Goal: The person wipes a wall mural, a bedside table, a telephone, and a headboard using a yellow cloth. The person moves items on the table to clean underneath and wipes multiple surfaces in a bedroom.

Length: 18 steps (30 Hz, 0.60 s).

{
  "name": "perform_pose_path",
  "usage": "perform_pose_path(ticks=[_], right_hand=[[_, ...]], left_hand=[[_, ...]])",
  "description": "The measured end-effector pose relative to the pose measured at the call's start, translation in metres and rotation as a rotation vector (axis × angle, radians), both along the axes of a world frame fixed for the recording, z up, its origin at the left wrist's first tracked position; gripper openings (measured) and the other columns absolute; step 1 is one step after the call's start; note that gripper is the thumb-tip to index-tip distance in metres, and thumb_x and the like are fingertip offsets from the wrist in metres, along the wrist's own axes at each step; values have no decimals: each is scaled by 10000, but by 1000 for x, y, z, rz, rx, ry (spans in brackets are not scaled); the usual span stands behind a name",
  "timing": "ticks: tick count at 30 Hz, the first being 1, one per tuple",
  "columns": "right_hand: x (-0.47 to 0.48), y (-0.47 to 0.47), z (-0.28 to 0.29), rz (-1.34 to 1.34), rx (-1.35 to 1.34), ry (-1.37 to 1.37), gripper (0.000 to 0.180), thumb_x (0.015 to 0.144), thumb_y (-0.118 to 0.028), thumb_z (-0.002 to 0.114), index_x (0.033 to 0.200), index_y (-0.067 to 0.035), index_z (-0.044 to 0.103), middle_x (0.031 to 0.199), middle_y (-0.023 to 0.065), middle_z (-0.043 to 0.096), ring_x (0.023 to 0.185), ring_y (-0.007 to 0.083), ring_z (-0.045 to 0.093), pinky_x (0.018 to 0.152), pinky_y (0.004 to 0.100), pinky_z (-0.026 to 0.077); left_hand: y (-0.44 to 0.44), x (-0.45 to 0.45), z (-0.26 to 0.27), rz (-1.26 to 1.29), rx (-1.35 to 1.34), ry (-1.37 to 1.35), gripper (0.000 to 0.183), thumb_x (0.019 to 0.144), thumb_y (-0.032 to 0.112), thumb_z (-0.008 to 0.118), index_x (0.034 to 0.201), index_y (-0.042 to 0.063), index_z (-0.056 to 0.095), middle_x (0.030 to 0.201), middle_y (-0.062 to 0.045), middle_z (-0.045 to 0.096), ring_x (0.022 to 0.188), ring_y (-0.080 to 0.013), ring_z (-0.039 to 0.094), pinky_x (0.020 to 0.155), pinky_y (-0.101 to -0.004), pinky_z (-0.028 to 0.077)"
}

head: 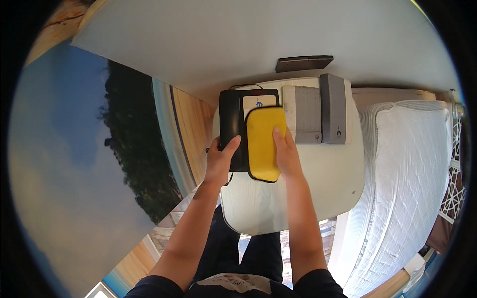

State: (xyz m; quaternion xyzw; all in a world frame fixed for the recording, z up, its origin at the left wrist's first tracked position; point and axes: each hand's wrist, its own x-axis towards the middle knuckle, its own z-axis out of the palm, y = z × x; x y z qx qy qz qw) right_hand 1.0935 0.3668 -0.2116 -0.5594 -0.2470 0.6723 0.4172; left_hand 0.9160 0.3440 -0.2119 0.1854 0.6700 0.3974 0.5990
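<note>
In my right hand (286, 151) is a yellow cloth with dark edging (264, 145), its thumb lying on the cloth's right side. The cloth covers part of a black desk telephone (262, 92). My left hand (222, 158) grips the lower part of the black handset (230, 115), thumb on top and fingers around its left side. Whether the handset rests in its cradle or is raised, I cannot tell. The phone's lower right part is hidden under the cloth. A thin black cord (230, 179) shows below my left hand.
The pale, rounded table (328, 178) stands against a wall. On it, right of the phone, are a grey folder or box (307, 108) and a darker grey upright one (332, 111). A dark wall plate (304, 63) is behind. A white quilted mattress (410, 156) lies to the right.
</note>
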Motion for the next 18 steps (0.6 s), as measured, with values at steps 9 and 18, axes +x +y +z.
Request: perform_pose_path(ticks=[9, 18], right_hand=[[-11, -8, 4, -156, -147, 508, 504, 1054, -420, 396, 1397, -56, 460, 1294, 85, 580, 1170, 182, 549, 1004, 313, 435], [-83, -75, 7, -491, 115, 349, 570, 1061, -458, 307, 1505, -104, 250, 1462, 96, 420, 1320, 215, 450, 1096, 350, 384]], left_hand=[[-6, -2, 20, 127, 141, -54, 551, 838, 344, 781, 1207, 11, 544, 1045, -61, 619, 903, -119, 591, 798, -252, 496], [-16, 46, 22, 262, 197, -174, 715, 886, 453, 712, 1282, -60, 409, 1191, -139, 555, 1052, -189, 553, 930, -297, 456]])
